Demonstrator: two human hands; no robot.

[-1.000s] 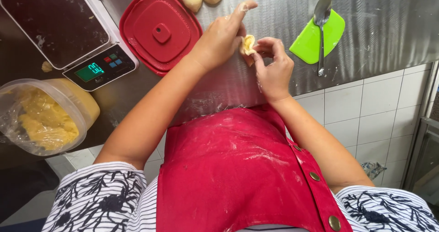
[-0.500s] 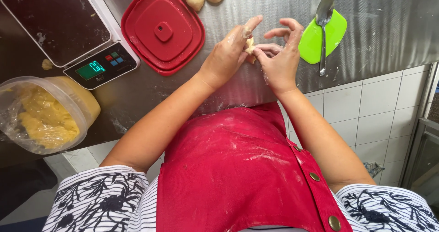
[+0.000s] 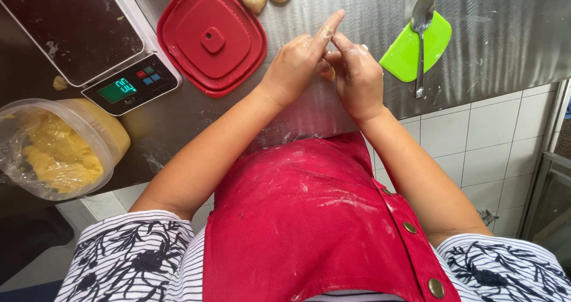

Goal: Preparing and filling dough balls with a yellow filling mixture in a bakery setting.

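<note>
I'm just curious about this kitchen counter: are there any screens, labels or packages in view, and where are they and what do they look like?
Scale screen: small green-lit rectangle on the front edge of the kitchen scale, upper left, with small red and blue buttons beside it.
Plastic tub: round, clear, at the left edge, holding yellow dough in a plastic bag.
No labels or signs show.

one view only, worn on the head. looks steeply down over the red apron [image 3: 309, 218] at close range, facing the steel counter [image 3: 505, 34] ahead. takes in both forearms, the counter's near edge and tiled front below.
</note>
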